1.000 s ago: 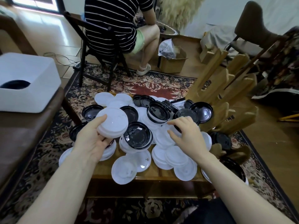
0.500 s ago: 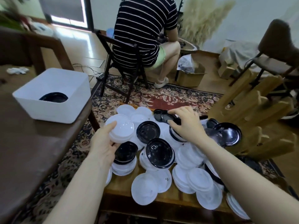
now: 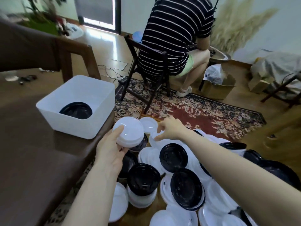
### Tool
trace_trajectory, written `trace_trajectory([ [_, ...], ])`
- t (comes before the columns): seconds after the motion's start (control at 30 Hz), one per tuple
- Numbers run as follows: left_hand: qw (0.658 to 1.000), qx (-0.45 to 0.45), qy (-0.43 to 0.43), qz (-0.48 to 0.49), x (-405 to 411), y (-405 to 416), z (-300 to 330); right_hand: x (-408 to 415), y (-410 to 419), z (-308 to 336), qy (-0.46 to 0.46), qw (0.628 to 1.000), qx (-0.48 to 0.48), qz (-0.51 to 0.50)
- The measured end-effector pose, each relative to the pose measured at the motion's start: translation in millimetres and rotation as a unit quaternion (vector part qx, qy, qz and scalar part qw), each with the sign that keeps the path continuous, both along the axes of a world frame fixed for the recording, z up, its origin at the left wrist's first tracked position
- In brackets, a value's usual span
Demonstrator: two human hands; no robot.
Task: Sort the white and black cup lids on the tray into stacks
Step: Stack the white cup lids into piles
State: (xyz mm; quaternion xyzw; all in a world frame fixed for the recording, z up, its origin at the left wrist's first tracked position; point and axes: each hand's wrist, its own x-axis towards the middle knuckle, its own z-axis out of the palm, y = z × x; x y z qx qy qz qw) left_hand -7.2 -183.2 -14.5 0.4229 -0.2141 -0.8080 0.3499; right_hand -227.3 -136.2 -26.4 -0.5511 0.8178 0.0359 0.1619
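White lid stack (image 3: 128, 135) in left hand (image 3: 110, 150); axis tilted

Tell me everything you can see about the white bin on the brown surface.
The white bin is a square, open-topped tub that looks like smooth matte plastic, with rounded corners and walls tapering slightly toward the base. It stands upright on the brown surface, near its edge, left of the lid pile. Inside, black lids lie against the near corner. Neither hand touches it.

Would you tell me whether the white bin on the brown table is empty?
Not empty. The white bin holds black lids on its floor; how many are stacked there cannot be told.
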Motion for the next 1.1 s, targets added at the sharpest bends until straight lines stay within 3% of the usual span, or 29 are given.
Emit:
trace_trajectory([
  [0.13, 1.0, 0.007, 0.012, -0.008, -9.1, -1.7, 3.8, 6.0, 0.4, -12.5, 0.084, 0.995, 0.035, 0.043],
  [0.27, 1.0, 0.009, 0.016, -0.004, -10.9, -3.5, 6.1, -0.5, 11.3, -5.2, 0.004, 1.0, -0.029, 0.001],
  [0.33, 1.0, 0.008, 0.015, -0.001, -10.3, -3.6, 5.9, -2.5, 19.3, 10.4, -0.081, 0.989, -0.105, -0.058],
  [0.37, 1.0, 0.004, 0.013, -0.001, -9.8, -3.3, 6.5, -0.8, 25.3, 21.1, -0.168, 0.966, -0.163, -0.112],
  [0.4, 1.0, 0.0, 0.012, -0.003, -9.8, -2.9, 7.0, 2.0, 32.9, 32.0, -0.276, 0.92, -0.223, -0.169],
  [0.5, 1.0, -0.015, 0.01, -0.015, -12.5, 1.5, 6.9, 12.6, 59.9, 57.5, -0.563, 0.715, -0.32, -0.263],
  [0.57, 0.999, -0.02, 0.014, -0.036, -15.9, 7.1, 6.9, 21.1, 76.6, 65.6, -0.667, 0.618, -0.313, -0.275],
  [0.8, 0.988, -0.055, 0.063, -0.13, -29.5, 32.4, 11.0, 51.7, 95.1, 69.5, -0.73, 0.489, -0.319, -0.356],
  [0.83, 0.987, -0.058, 0.072, -0.135, -30.6, 35.3, 11.8, 55.5, 95.2, 68.7, -0.728, 0.482, -0.329, -0.36],
  [0.9, 0.984, -0.065, 0.085, -0.141, -31.7, 39.9, 12.6, 64.8, 97.6, 67.9, -0.699, 0.516, -0.346, -0.354],
  [1.0, 0.982, -0.066, 0.09, -0.152, -32.1, 42.3, 14.0, 73.4, 105.4, 71.2, -0.615, 0.622, -0.364, -0.32],
  [1.1, 0.981, -0.063, 0.081, -0.163, -32.1, 39.9, 14.7, 71.5, 112.2, 77.6, -0.519, 0.759, -0.314, -0.236],
])
